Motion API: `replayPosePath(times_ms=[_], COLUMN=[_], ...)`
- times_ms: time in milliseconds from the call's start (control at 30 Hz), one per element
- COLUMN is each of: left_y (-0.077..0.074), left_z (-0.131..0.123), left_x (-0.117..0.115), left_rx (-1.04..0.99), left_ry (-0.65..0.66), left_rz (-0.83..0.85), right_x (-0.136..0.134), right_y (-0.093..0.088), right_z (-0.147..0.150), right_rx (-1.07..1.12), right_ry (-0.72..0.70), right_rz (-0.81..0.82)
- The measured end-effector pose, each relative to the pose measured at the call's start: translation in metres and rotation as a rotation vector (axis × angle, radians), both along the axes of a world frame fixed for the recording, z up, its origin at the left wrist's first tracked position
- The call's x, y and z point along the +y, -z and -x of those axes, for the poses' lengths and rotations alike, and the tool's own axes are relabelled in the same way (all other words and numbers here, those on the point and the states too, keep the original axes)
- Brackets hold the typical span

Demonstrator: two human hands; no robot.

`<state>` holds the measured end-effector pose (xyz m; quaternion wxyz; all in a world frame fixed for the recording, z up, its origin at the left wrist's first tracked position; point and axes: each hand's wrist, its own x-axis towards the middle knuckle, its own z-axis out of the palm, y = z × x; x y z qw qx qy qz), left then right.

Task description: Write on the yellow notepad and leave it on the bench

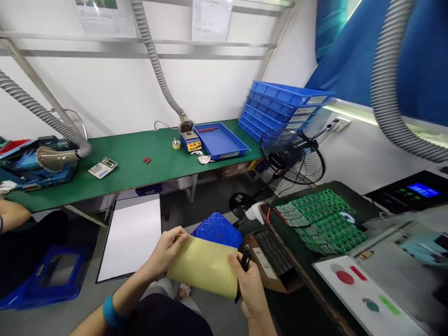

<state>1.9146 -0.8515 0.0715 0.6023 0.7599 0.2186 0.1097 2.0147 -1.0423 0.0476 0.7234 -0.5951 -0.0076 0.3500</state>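
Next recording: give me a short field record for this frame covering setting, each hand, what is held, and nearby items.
setting: workshop aisle between a green bench and a machine table
left hand: left hand pinches the left edge of the yellow sheet
right hand: right hand grips the sheet's right edge together with a black pen
behind sheet: blue tray, partly hidden
right side: green circuit boards, black fan
bench: calculator, stacked blue trays

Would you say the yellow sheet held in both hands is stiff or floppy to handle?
Probably thin and light: the yellow sheet spans between the left hand and right hand with only edge pinches. It looks flat, so it likely bends easily once one hand lets go.
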Motion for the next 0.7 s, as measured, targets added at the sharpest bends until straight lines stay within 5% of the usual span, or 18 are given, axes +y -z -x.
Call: replayPosePath(times_ms=[100, 267, 400, 700], left_y=[-0.003, 0.003, 0.013, 0.005], left_z=[-0.007, -0.005, -0.004, 0.004], left_x=[-0.007, -0.009, -0.009, 0.005], left_rx=[-0.016, -0.023, 0.012, -0.121], left_ry=[-0.027, 0.087, 0.053, 0.052], left_rz=[0.078, 0.468, 0.435, 0.335], right_x=[-0.005, 0.000, 0.007, 0.028], right_y=[0.001, 0.007, 0.011, 0.002], right_z=[-0.003, -0.003, -0.001, 0.016], right_rx=[0.049, -0.141, -0.359, -0.147], right_ry=[-0.023, 0.143, 0.229, 0.219], right_rz=[-0.039, 0.037, 0.216, 0.020])
